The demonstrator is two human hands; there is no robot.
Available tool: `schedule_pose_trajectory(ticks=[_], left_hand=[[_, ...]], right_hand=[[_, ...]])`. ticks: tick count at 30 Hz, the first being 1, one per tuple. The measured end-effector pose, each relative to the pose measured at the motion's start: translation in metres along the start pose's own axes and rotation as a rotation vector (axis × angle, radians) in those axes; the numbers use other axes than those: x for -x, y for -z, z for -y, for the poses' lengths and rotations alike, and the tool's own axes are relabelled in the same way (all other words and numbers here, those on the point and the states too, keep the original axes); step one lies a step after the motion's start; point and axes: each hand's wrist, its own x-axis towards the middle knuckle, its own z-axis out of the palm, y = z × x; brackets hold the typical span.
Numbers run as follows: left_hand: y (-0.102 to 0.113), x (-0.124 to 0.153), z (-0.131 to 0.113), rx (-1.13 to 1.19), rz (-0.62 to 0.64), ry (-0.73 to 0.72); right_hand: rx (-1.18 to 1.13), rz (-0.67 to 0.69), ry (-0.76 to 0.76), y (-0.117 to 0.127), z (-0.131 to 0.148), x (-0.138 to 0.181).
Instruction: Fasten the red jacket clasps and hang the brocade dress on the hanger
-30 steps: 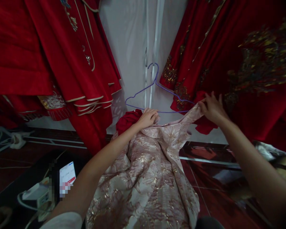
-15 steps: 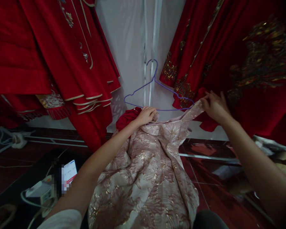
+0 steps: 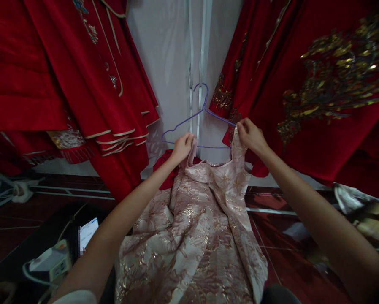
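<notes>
A pale pink dress (image 3: 205, 211) with gold floral brocade lies spread in front of me, its neckline toward the wall. My left hand (image 3: 183, 148) pinches the top of its left shoulder strap. The other strap is held up by my right hand (image 3: 249, 134), fingers closed on its end. Behind the neckline is a purple wire hanger (image 3: 205, 109), its hook up against a white metal rail. The right strap covers the hanger's right end; the left end shows beyond my left hand. Red cloth (image 3: 167, 169) bunches behind the dress at the left.
Red embroidered garments (image 3: 120, 105) hang on the left, and more with gold embroidery (image 3: 331, 84) on the right. White metal rails (image 3: 205, 42) run up the wall. A power strip (image 3: 55, 261) and a lit phone (image 3: 88, 234) lie at lower left. Clear plastic packaging (image 3: 354, 200) sits at right.
My right hand has moved left with its strap, over the hanger's right end. My left hand has moved slightly left and up, lifting the other strap. Both straps now stand upright.
</notes>
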Motion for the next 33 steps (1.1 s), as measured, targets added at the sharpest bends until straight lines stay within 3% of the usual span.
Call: schedule_pose_trajectory(ticks=[2,4,8,12,21,26,30,33], left_hand=[[0.024,-0.005,0.027,-0.102,-0.201,0.072],[0.046,-0.001,0.056,-0.209,-0.315,0.178],[0.067,0.021,0.101,-0.291,-0.314,0.447],[0.064,0.037,0.119,-0.231,-0.321,0.524],[0.060,0.035,0.128,-0.203,-0.356,0.491],[0.068,0.021,0.114,-0.105,-0.354,0.372],[0.066,-0.016,0.084,0.007,-0.229,0.190],[0.062,-0.045,0.059,0.042,-0.051,0.090]], right_hand=[[-0.023,-0.002,-0.004,0.005,-0.004,-0.001],[-0.033,0.009,-0.006,0.010,-0.007,-0.003],[-0.040,0.025,-0.012,0.014,-0.009,-0.009],[-0.044,0.045,-0.013,0.015,-0.008,-0.010],[-0.011,0.033,0.003,0.018,-0.008,-0.008],[-0.009,0.035,0.012,0.020,-0.006,-0.009],[-0.054,0.084,0.004,0.016,-0.006,-0.009],[-0.094,0.094,-0.011,0.012,-0.010,-0.010]])
